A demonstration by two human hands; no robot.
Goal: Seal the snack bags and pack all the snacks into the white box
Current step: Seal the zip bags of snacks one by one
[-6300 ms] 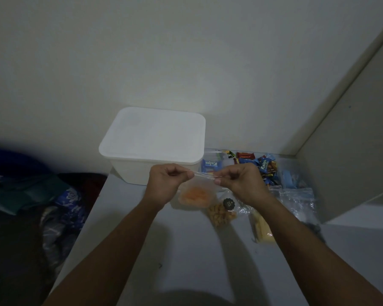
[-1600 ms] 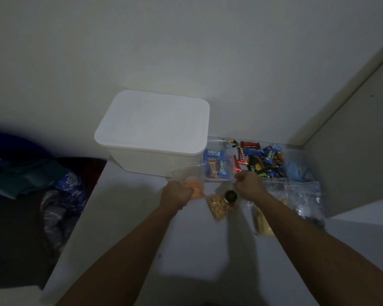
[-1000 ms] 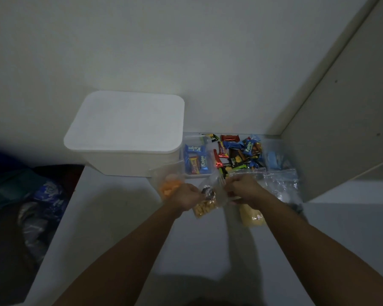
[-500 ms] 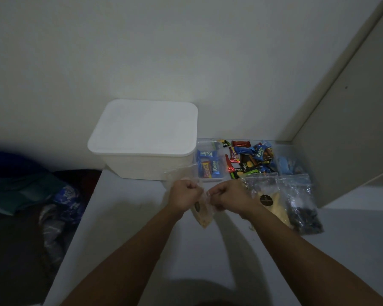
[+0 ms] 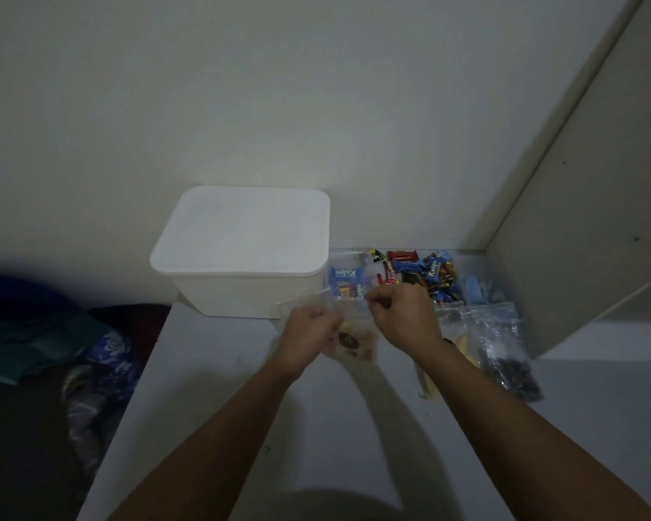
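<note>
Now both hands have lifted the clear snack bag (image 5: 354,342) up; left hand (image 5: 309,338) and right hand (image 5: 403,317) pinch its top, beside the closed white box (image 5: 241,253).

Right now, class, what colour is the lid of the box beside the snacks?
White, matching the box; the lid shows best, and only, in the head view.

I see a plain off-white wall (image 5: 279,88) filling the far side, dimly lit, with a brighter patch near its middle. A pale bench (image 5: 211,389) runs from it toward me. On the right a beige cabinet panel (image 5: 598,220) slants across the corner. Left of the bench, low in shadow, lie dark blue and teal fabrics (image 5: 27,332) and a crumpled blue-patterned plastic bag (image 5: 106,355).
</note>
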